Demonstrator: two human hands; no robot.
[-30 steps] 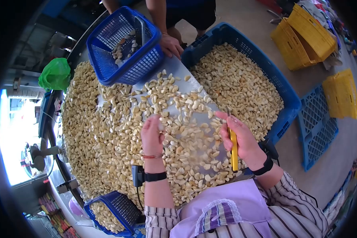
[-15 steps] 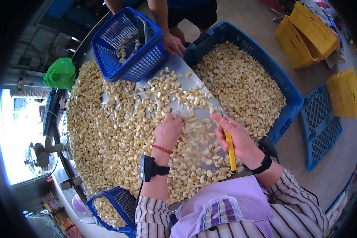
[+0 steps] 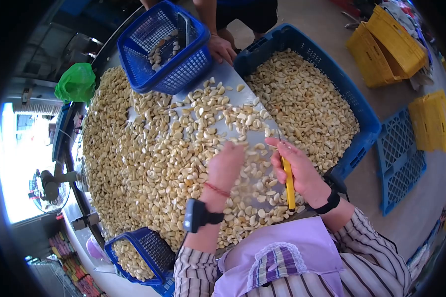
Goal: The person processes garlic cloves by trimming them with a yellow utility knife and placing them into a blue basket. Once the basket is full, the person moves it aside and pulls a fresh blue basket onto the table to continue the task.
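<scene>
In the head view, my right hand [image 3: 300, 168] is closed around a yellow box-cutter knife [image 3: 288, 184], its thin blade pointing up past my thumb and fingertips. My left hand [image 3: 226, 166], smeared by motion, hovers close over the metal tabletop [image 3: 240, 99] to the left of the knife. Its fingers are blurred, and I cannot tell what they hold. Around both hands lie many cream-coloured pieces that look like peeled garlic cloves [image 3: 153, 148], heaped thickly on the left and scattered thinly between my hands.
A large blue crate [image 3: 366, 126] full of cloves stands right of the table. Another person's hand [image 3: 222, 48] is beside a blue basket [image 3: 178, 74] at the top. A smaller blue basket [image 3: 156, 247] of cloves sits lower left. Yellow crates [image 3: 389, 47] stand at right.
My left hand has moved right, off the cloves and toward the knife. My right hand keeps its grip on the knife almost in place. The view has shifted slightly.
</scene>
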